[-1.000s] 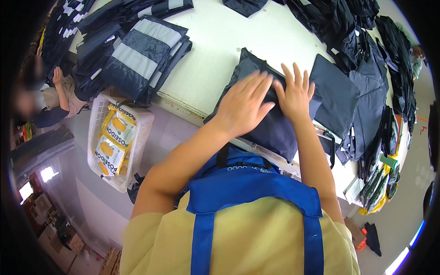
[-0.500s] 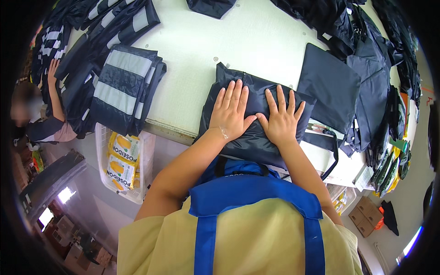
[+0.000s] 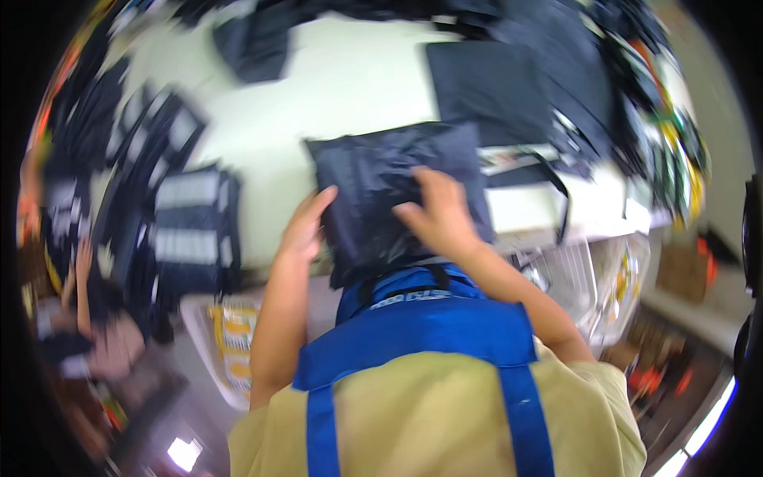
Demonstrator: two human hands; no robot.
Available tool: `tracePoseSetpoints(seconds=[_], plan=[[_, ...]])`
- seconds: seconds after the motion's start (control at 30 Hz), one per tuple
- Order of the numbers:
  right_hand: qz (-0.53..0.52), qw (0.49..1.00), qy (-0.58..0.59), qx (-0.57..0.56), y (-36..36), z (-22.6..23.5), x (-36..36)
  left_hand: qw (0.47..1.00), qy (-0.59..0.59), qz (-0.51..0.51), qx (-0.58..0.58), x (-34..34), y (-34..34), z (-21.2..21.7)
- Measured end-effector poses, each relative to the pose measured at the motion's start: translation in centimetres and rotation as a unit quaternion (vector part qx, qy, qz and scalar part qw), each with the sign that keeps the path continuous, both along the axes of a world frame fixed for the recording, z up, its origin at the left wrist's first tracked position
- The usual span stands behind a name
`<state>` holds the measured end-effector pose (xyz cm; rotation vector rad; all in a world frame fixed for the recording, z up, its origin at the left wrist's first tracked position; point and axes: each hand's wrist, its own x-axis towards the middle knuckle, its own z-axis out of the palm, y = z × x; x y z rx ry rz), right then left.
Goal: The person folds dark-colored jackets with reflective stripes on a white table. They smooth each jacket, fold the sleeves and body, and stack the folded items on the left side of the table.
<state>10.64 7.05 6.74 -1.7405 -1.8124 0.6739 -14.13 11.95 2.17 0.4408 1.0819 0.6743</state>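
A dark, folded garment pack (image 3: 373, 191), flat and slightly wrinkled, lies at the near edge of the white table in front of me. At its left edge, my left hand (image 3: 306, 226) stands on its side, fingers stretched along the edge and partly hidden. My right hand (image 3: 441, 211) rests over the pack's upper right area, thumb and fingers apart. Motion blurs both hands somewhat.
Folded dark garments with light grey stripes (image 3: 187, 246) lie to the left. A flat black piece (image 3: 489, 91) and a black strap (image 3: 556, 187) are at the right. White baskets (image 3: 211, 350) hang below the table edge. Another person's hand (image 3: 83, 258) shows far left.
Both hands were spread flat on the pack. The left has slid to its left edge, while the right has lifted its palm and drawn its fingers in. The view has turned.
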Motion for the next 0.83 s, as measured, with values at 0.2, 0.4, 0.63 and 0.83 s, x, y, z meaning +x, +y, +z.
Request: tracePoseSetpoints(seconds=[0.2,0.4,0.63,0.83], plan=[[-0.065,0.982,0.174,-0.026,-2.4,11.9,2.5,0.921,-0.152,-0.210,0.291,7.0,-0.8,11.8],[-0.292,0.826,0.478,0.066,-14.7,17.7,14.0,0.749,-0.118,-0.469,0.453,20.9,-5.4,20.2],[-0.437,0.613,0.609,0.250,-36.5,10.9,28.6,0.702,-0.130,-0.578,0.396,27.9,-9.4,18.9],[-0.588,0.668,0.408,0.205,-53.1,4.7,45.8,0.796,-0.001,-0.522,0.306,28.5,-10.4,12.8]])
